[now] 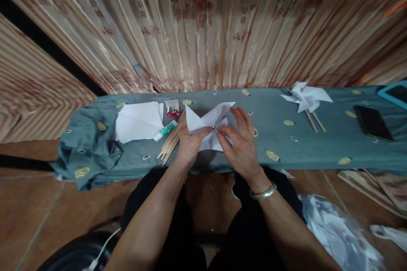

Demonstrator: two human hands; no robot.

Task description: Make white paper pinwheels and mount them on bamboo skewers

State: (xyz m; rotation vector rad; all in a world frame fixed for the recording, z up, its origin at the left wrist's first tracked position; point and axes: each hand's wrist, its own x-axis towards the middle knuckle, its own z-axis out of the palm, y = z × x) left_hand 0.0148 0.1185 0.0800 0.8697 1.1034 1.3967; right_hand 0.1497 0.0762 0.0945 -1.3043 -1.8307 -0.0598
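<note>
- Teal cloth with gold oval motifs [318,144] drapes the long low bench in front of me, bunched at its left end; a striped reddish curtain [203,25] hangs behind it.
- Furthest left on the cloth I see a loose stack of white paper sheets [138,120], then a small red-and-white box of pins [172,108], a white glue tube with a green band [165,130] and a bundle of thin pale wooden sticks [171,140] fanned just beside my left wrist.
- My left hand [190,142] is closed on the lower left edge of the white folded-paper pinwheel [210,129], thumb on top, holding it just above the bench's near edge.
- A small dark spot sits at the pinwheel's centre; I cannot tell whether it is a pin.
- My right hand [242,139], with a silver bangle [262,194] at the wrist, lies on the pinwheel's right side, fingers loosely spread, fingertips pinching near the centre.
- Risk as I judge it: the gathered vanes look held only by finger pressure, so easing either grip could let them spring flat.
- Pressing too hard could crease or tear the thin paper at the centre.
- Further right lie a finished white paper pinwheel on two sticks [307,98] and a black phone [372,123], well apart from my hands.
</note>
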